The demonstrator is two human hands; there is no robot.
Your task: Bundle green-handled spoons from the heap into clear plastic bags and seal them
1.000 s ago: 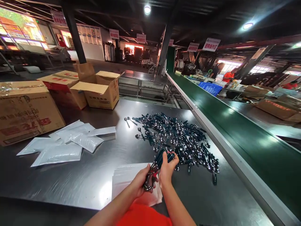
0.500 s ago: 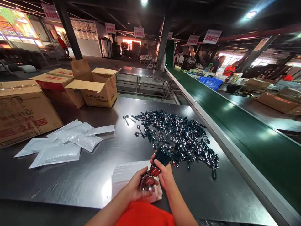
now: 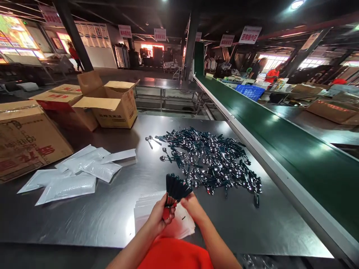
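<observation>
Puffed white packets (image 3: 70,189) lie at left on the worktop (image 3: 109,220), apparently filled. Flat envelopes (image 3: 143,210), apparently unfilled, lie stacked beneath the hands. The grip of the left hand (image 3: 159,217) is closed around a bundle of spoons (image 3: 175,186); the right hand (image 3: 194,207) is beside the handles, its grip indeterminable. At right, a spoon pile (image 3: 214,158) lies loose, ungathered.

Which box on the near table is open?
The rightmost box: its flaps stand spread, while the red-sided box and the taped left box look closed.

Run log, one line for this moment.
left hand: gripping spoon bundle | right hand: at bundle's side, grip unclear | loose spoons: piled ahead | white bags: stacked below hands
</observation>
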